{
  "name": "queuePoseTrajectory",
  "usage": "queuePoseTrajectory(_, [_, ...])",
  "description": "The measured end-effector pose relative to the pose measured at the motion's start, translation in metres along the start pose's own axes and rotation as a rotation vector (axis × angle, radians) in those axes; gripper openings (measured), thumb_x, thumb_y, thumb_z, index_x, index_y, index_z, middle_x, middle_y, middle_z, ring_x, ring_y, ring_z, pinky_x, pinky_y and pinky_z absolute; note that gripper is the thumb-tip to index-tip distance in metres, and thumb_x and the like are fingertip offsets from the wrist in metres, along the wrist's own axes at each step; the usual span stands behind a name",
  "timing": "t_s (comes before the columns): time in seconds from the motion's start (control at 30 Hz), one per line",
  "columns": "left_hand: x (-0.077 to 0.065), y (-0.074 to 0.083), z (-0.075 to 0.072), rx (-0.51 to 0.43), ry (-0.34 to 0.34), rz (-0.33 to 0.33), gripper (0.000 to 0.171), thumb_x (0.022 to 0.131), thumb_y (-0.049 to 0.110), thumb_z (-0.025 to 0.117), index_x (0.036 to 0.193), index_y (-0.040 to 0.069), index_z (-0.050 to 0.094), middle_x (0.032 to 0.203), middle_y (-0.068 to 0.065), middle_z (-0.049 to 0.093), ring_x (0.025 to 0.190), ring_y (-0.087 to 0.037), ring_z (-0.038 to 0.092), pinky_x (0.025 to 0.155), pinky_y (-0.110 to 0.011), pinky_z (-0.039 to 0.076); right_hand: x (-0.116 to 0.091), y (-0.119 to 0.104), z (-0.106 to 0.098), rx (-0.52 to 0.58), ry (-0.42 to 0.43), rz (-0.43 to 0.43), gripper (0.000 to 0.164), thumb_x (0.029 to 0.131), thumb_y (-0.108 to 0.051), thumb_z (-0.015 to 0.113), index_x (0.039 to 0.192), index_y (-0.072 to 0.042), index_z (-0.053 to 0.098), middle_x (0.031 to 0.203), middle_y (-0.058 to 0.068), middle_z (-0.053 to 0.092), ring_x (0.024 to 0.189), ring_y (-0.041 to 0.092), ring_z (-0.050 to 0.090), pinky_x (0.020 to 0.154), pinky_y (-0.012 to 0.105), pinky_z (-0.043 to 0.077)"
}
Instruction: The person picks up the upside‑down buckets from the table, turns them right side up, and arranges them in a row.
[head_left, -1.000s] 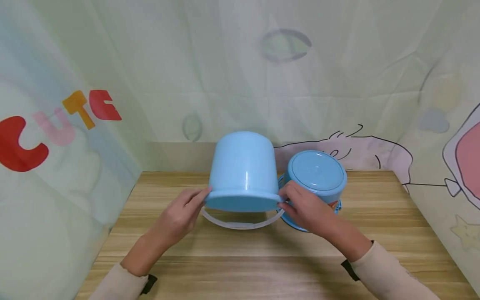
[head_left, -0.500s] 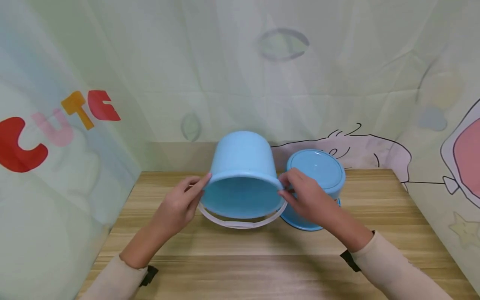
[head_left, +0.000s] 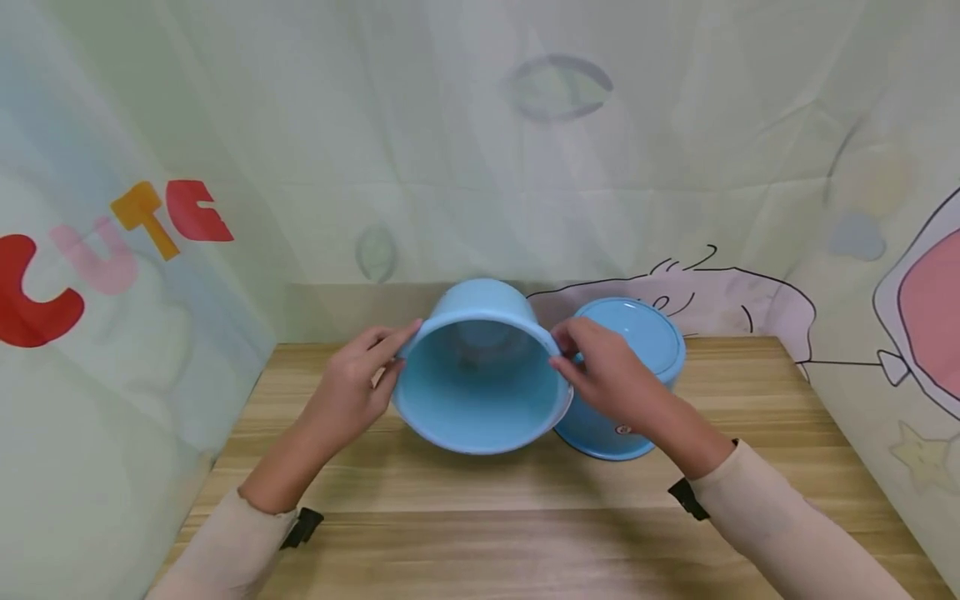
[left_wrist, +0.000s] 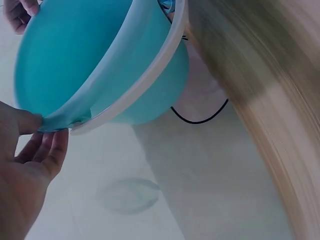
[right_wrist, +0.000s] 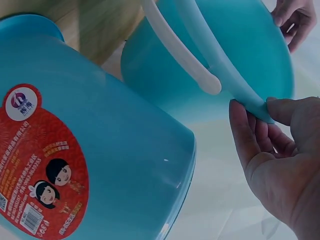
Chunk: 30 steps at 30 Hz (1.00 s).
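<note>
A light-blue plastic bucket (head_left: 480,392) is tilted in the head view, its mouth toward me and its base toward the back wall. My left hand (head_left: 360,375) pinches the rim on the left, thumb and fingers on either side of it. On the opposite side my right hand (head_left: 603,367) pinches the rim too. The white handle (right_wrist: 180,52) hangs beside the rim in the right wrist view; in the head view it is mostly hidden. Just right of it a second blue bucket (head_left: 633,333) stands upside down, partly behind my right hand.
The wooden table (head_left: 450,533) carries both buckets. A printed cloth (head_left: 420,125) stands behind the table and along its left and right sides. A red label (right_wrist: 45,165) marks the upside-down bucket.
The held bucket has tipped, so its mouth has swung up from facing down to facing me. Both hands have risen slightly with the rim. The second bucket stays in place.
</note>
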<state>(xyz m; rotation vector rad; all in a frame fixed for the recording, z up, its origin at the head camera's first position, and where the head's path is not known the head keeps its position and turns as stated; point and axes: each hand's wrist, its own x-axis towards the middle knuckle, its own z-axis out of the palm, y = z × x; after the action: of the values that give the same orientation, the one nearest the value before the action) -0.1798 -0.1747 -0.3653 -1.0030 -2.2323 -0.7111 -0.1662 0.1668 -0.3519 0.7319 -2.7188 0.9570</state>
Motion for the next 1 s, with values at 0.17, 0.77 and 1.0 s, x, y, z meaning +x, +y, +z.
queuePoseTrajectory(0.17, [0.007,0.0,-0.002,-0.025,-0.028,-0.054,0.058,0.083,-0.017,0.075,0.137,0.0,0.065,0.105,-0.018,0.069,0.08,-0.024,0.073,0.062,-0.034,0.062,0.007,0.0,-0.002,0.017,-0.016,0.026,0.025,0.097,-0.011,0.072,0.118,-0.005,0.06,0.108,0.009,0.07,0.098,0.021,0.072,0.078,0.036,0.064])
queuePoseTrajectory(0.77, [0.039,-0.01,-0.007,-0.105,-0.25,-0.349,0.046,0.095,-0.007,0.064,0.14,-0.003,0.061,0.115,-0.025,0.067,0.094,-0.034,0.071,0.071,-0.044,0.064,0.04,0.007,-0.004,0.035,-0.044,0.123,0.032,0.099,-0.013,0.069,0.13,-0.006,0.062,0.112,0.009,0.072,0.101,0.025,0.072,0.082,0.042,0.063])
queuePoseTrajectory(1.0, [0.052,-0.018,-0.006,-0.119,-0.303,-0.406,0.044,0.095,-0.006,0.06,0.139,-0.005,0.061,0.107,-0.024,0.072,0.089,-0.034,0.072,0.067,-0.042,0.062,0.054,0.009,-0.004,0.002,-0.076,0.176,0.033,0.101,-0.017,0.067,0.132,-0.006,0.062,0.117,0.013,0.073,0.105,0.028,0.072,0.084,0.044,0.063])
